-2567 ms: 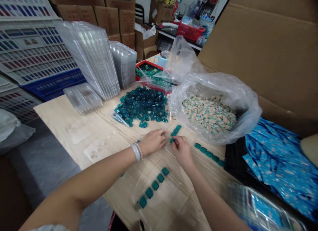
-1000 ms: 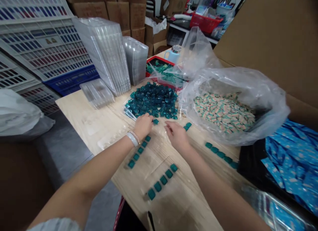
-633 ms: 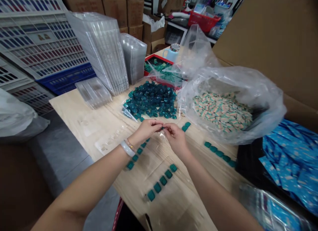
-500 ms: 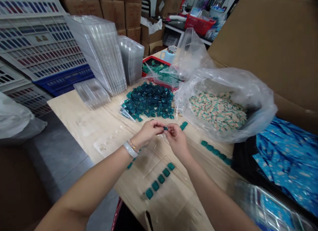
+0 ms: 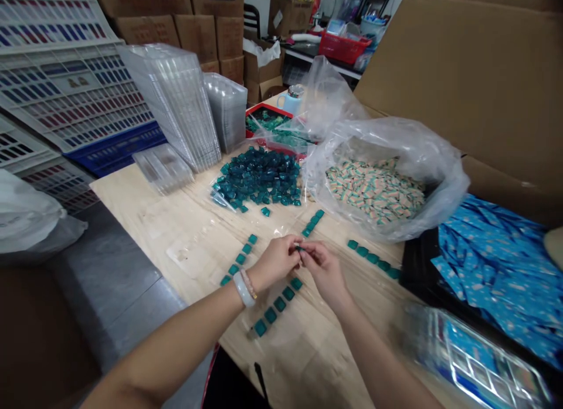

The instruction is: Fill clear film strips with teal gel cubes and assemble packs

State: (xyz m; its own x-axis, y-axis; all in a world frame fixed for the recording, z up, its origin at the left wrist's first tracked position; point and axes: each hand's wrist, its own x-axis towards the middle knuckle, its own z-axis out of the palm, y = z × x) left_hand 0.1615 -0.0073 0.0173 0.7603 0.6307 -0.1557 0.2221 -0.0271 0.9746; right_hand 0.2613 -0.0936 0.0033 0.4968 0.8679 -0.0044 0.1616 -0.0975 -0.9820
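Both hands meet over the middle of the table, pinching one small dark teal piece [image 5: 299, 249] between their fingertips. My left hand [image 5: 278, 259], with bangles at the wrist, closes on it from the left. My right hand [image 5: 323, 268] grips it from the right; fingers partly cover the piece. Below the hands runs a row of square teal pieces [image 5: 280, 304]. Another teal row [image 5: 240, 259] lies left of my left hand, and a short row [image 5: 312, 222] sits just beyond the hands. Farther right is one more row [image 5: 372, 258].
A heap of glossy teal pieces [image 5: 259, 174] lies beyond the hands. To its right, a clear plastic bag [image 5: 453, 174] holds many small striped pieces. Stacked clear trays [image 5: 176, 104] stand back left. Blue patterned wrapping [image 5: 497, 268] and clear packs [image 5: 484, 362] lie at right.
Both hands have moved toward me and slightly right, still pinching the small piece together. The left row and the row beyond the hands show more fully. The camera view has shifted slightly.
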